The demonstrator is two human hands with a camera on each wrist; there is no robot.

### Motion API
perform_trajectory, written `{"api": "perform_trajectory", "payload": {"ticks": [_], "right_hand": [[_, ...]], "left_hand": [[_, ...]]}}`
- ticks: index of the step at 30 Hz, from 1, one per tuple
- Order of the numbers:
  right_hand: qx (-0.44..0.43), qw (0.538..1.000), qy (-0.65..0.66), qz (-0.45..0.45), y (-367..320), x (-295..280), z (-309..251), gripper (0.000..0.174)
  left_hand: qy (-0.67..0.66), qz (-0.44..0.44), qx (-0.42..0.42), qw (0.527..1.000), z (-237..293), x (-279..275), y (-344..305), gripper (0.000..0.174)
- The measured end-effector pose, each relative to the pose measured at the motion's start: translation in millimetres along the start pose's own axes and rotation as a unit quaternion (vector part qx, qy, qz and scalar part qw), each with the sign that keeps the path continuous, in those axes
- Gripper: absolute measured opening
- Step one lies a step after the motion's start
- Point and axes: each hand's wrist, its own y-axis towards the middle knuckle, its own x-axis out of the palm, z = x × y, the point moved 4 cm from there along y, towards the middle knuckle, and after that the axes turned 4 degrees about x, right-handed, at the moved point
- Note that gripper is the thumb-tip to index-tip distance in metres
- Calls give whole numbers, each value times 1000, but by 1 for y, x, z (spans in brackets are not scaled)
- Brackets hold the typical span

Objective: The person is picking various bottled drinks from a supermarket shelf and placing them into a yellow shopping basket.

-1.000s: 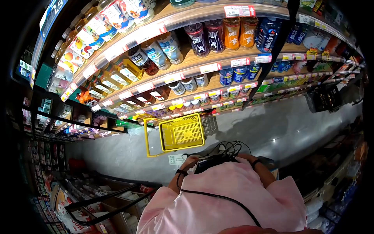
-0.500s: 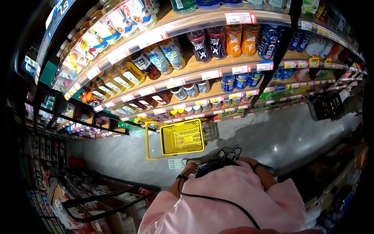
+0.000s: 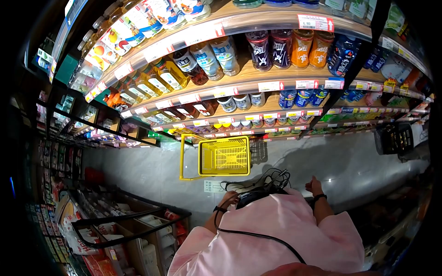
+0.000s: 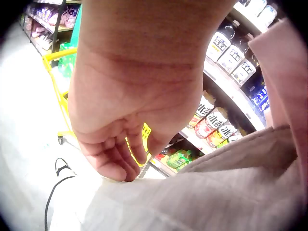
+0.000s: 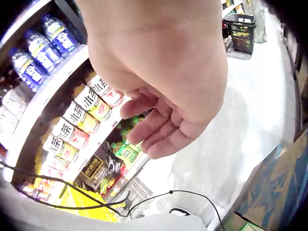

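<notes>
My left hand (image 3: 229, 198) hangs beside my waist, fingers loosely bent and holding nothing. In the left wrist view its fingertips (image 4: 126, 174) overlap the pale trouser cloth (image 4: 192, 202). Out to the right side of my body is my right hand (image 3: 315, 186), also holding nothing, its fingers (image 5: 166, 137) relaxed over the floor. A yellow shopping basket (image 3: 201, 158) with a long handle (image 3: 182, 156) stands on the floor in front of me, by the foot of the drinks shelf.
Shelves (image 3: 271, 87) of bottled drinks curve across the front. A black basket (image 3: 395, 140) stands on the floor at the far right. Behind me on the left is a black-railed bin (image 3: 133, 230) of packaged goods. Black cables (image 3: 276, 177) loop at my waist; a cardboard box (image 5: 274, 187) lies at right.
My right hand has swung out from my waist to the right. The left hand stays by the waist. The view has turned slightly, so shelf and yellow basket appear further right.
</notes>
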Motion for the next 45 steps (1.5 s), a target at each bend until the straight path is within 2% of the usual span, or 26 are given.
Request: {"api": "perform_trajectory", "payload": {"ticks": [2,5,7,10,12,13,14,15,16,17,19,20,22,25,26,30,31,33,35,36,37,39,40,41,43,45], "right_hand": [[1,1000,-30,-2,6,4,-5,37],[-32,975,-193,-101,2,31,-7,31],[-90,919,-353,-154,13,51,-2,24],[-144,873,-426,-189,29,81,-13,19],[-207,859,-406,-233,19,106,-38,16],[-244,866,-354,-257,1,129,-75,15],[-298,884,-248,-262,-46,160,-116,11],[-257,911,-245,-210,-89,188,-155,11],[-380,838,-296,-255,-123,220,-199,16],[-444,809,-299,-244,-139,250,-230,20],[-554,755,-266,-231,-234,310,-287,22],[-660,684,-272,-150,-246,335,-312,30],[-651,721,-176,-160,-311,371,-349,48],[-672,717,-52,-179,-372,403,-374,58],[-697,694,-46,-175,-380,413,-378,59],[-757,635,-131,83,-407,439,-413,76],[-674,693,-236,98,-411,445,-423,79],[-702,660,-224,148,-407,454,-437,75],[-680,679,-242,134,-409,451,-438,72],[-656,698,-265,114,-407,450,-436,69],[-655,697,-268,116,-403,449,-434,69],[-656,695,-264,130,-394,441,-430,65],[-717,673,-172,66,-402,432,-418,61],[-717,680,-150,28,-406,425,-408,57],[-735,671,-91,-43,-401,412,-388,56],[-765,638,-59,-73,-399,396,-367,60]], "left_hand": [[-12,-18,50,999,-28,6,22,29],[14,-30,74,997,-35,8,24,25],[45,-43,100,993,-35,7,24,23],[73,-52,128,988,-46,-3,36,21],[369,-47,343,862,-58,-6,46,27],[183,-25,237,954,-66,-12,49,31],[213,-23,200,956,-60,-16,43,32],[245,-22,163,956,-56,-23,36,33],[327,-1,241,914,-66,-26,41,32],[403,20,317,858,-80,-26,49,31],[387,42,329,860,-89,-25,47,27],[314,40,276,908,-94,-29,45,27],[50,56,202,976,-127,-29,57,28],[148,72,256,953,-150,-9,79,32],[62,76,212,972,-156,-12,68,34],[-69,73,147,984,-102,-38,-21,38],[-92,66,136,984,-100,-44,-20,38],[-82,46,105,990,-128,-51,13,40],[-42,50,176,982,-137,-56,22,38],[216,119,251,936,-150,-53,50,29],[214,116,252,937,-139,-58,40,29],[-125,3,84,989,-122,-76,25,20],[-334,26,-31,942,-107,-76,14,17],[-331,22,-31,943,-99,-79,21,17],[-508,-7,58,860,-82,-89,40,18],[-497,22,104,861,-29,-113,44,22]]}}
